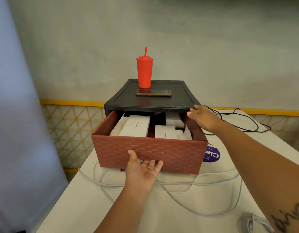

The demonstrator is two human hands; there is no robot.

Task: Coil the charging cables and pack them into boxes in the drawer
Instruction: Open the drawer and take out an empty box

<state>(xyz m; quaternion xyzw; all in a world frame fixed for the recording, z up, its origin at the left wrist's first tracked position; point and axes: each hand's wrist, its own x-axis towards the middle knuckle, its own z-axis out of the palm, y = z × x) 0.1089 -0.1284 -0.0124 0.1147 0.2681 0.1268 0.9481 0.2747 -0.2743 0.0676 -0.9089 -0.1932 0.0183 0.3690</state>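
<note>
A brown woven-pattern drawer (170,153) stands pulled out of a black cabinet (150,101). Inside it lie several white boxes (135,126), one at the left, another (164,132) at the right. My left hand (143,167) grips the handle notch at the bottom of the drawer front, palm up. My right hand (201,117) rests flat on the cabinet's front right corner. A loose white cable (179,185) sprawls over the table in front of the drawer. A black cable (242,121) trails behind my right hand. A grey coiled cable (253,222) lies at the bottom right.
On the cabinet top stand a red tumbler with a straw (144,73) and a phone (153,92). The white table (78,199) ends at the left. A purple round sticker (211,154) shows right of the drawer. A yellow lattice rail (69,125) runs behind.
</note>
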